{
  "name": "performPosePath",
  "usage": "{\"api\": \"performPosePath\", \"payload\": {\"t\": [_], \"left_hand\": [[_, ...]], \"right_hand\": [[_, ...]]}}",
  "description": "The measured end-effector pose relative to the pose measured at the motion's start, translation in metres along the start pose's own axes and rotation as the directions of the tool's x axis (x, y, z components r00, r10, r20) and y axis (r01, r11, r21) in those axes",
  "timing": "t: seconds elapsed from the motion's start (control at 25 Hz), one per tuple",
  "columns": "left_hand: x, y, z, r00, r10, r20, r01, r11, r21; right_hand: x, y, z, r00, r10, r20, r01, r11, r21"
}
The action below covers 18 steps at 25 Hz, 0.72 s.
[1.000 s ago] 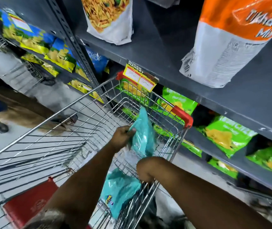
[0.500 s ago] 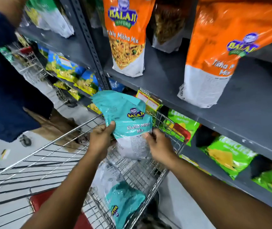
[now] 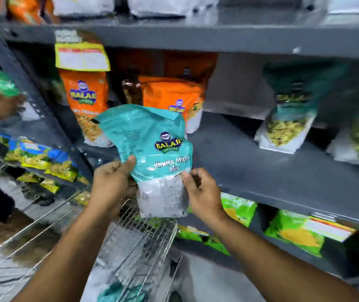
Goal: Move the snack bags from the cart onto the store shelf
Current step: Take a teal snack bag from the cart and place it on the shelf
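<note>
Teal bag [image 3: 152, 149] held over cart [image 3: 143, 240] — near shelf [image 3: 261, 171].
Gripped low by left hand [image 3: 111, 186] and right hand [image 3: 202, 192] — likely light, soft, crinkly.

Bare shelf [image 3: 250, 162] between orange bags [image 3: 172, 99] and teal bags [image 3: 289, 114].

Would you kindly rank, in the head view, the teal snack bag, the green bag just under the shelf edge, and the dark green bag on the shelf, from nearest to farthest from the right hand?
1. Teal snack bag: held by the right hand at its lower edge.
2. Green bag: just right of the hand, on the lower shelf.
3. Dark green bag: up to the right, standing on the shelf.
</note>
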State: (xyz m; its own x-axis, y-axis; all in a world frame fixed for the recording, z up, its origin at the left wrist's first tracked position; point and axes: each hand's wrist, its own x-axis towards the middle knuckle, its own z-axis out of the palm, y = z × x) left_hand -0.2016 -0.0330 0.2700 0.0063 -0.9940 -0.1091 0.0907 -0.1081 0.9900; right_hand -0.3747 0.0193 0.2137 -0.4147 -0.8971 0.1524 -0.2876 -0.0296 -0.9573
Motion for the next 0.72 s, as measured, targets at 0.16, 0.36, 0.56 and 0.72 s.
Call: {"api": "performPosePath", "payload": {"t": [0.16,0.36,0.56,0.72], "left_hand": [[-0.031,0.004,0.090,0.987,0.021,0.159,-0.015,0.999,-0.039],[-0.061,-0.011,0.211,0.966,0.029,0.255,-0.007,0.996,-0.089],[-0.087,-0.050,0.342,0.948,-0.016,0.319,0.036,0.998,-0.057],[-0.120,-0.067,0.424,0.880,-0.034,0.473,0.030,0.999,0.015]], "right_hand": [[-0.011,0.003,-0.094,0.983,-0.027,-0.183,0.028,1.000,0.002],[-0.015,0.022,-0.198,0.919,0.017,-0.394,-0.004,0.999,0.035],[-0.024,0.066,-0.304,0.797,0.059,-0.600,-0.053,0.998,0.028],[-0.017,0.090,-0.380,0.706,0.140,-0.694,-0.127,0.989,0.070]]}}
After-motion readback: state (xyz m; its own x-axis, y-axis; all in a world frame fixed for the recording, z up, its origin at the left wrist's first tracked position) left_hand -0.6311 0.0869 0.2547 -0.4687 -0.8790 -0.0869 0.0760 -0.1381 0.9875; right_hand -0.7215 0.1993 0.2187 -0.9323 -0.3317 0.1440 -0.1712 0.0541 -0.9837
